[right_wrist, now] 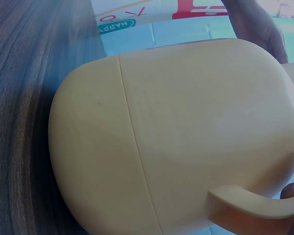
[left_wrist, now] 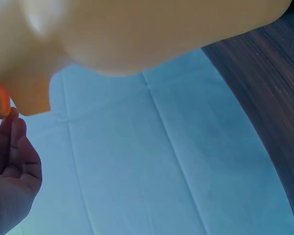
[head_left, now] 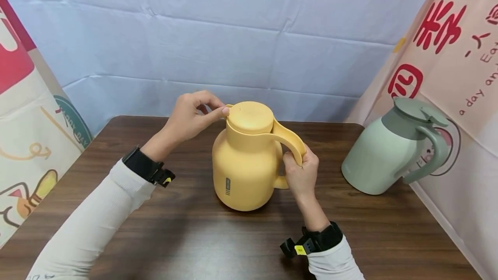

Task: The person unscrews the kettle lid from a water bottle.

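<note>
A yellow thermos jug (head_left: 244, 170) stands upright on the wooden table, its round lid (head_left: 250, 117) seated in the neck. From the left, my left hand (head_left: 192, 116) pinches the rim at the spout between thumb and fingers. The left wrist view shows the spout (left_wrist: 34, 95) from below, with the thumb (left_wrist: 0, 101) against it and the other fingers bent beneath. My right hand (head_left: 304, 170) grips the jug's handle (head_left: 289, 137) on the right side. In the right wrist view the jug's body (right_wrist: 186, 122) fills most of the picture and hides much of that hand.
A green thermos jug (head_left: 383, 154) stands at the right of the table (head_left: 186, 228), its handle facing right. Pale blue cloth (head_left: 218, 46) hangs behind. Printed cloths hang at the left (head_left: 31, 133) and right (head_left: 447, 68).
</note>
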Tool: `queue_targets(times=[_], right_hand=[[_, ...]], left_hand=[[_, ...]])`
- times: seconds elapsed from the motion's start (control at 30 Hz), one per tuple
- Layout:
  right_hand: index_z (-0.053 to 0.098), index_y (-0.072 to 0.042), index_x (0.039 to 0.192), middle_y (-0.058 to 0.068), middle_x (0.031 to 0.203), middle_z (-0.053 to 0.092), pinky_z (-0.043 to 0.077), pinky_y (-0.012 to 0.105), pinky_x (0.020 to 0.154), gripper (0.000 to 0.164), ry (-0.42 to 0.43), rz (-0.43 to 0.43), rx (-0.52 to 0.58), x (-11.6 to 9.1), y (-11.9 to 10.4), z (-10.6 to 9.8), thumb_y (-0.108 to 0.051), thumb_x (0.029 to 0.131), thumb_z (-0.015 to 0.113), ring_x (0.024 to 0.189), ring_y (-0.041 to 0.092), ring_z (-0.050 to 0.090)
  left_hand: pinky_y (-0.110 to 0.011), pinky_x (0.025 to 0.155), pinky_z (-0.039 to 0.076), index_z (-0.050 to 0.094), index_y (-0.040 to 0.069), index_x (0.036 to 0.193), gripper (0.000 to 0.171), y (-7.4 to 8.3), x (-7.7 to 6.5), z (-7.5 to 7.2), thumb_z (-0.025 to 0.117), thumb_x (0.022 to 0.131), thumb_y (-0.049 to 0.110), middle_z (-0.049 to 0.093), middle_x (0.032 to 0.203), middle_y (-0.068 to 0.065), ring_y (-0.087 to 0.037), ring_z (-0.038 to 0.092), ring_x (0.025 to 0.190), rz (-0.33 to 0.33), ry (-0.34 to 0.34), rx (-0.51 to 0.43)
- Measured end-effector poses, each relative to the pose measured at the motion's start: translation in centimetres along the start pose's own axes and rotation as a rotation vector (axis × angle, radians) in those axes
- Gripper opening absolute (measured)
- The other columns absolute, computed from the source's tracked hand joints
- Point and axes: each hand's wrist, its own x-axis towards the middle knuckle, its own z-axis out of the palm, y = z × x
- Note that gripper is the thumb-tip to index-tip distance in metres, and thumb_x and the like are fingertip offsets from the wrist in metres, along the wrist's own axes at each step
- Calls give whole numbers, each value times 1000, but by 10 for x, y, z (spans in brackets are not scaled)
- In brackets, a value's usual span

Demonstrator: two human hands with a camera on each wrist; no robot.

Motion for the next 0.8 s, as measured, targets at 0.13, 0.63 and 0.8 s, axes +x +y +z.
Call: queue_targets(times=[0.13, 0.63, 0.8], right_hand=[[45, 1, 62, -3, 43, 37, 25, 20, 35, 21, 7, -17, -12, 1, 0, 0, 17, 76, 44, 33, 7, 34], [46, 2, 63, -1, 44, 38, 29, 20, 34, 19, 12, -1, -6, -1, -1, 1, 16, 76, 44, 33, 7, 37], [47, 3, 64, -2, 43, 38, 29, 20, 33, 18, 8, -12, -10, -1, -1, 0, 17, 75, 44, 32, 7, 37]], left_hand=[[-27, 64, 46, 72, 12, 82, 2, 5, -9, 0, 74, 81, 13, 66, 84, 6, -8, 58, 79, 67, 35, -13], [-22, 56, 40, 71, 3, 85, 12, 39, -15, 17, 68, 74, -1, 63, 87, -3, -15, 56, 69, 446, 10, -18], [-22, 63, 45, 70, 3, 88, 11, 50, -10, 23, 66, 78, 0, 60, 87, -4, -13, 56, 75, 532, -60, 72]])
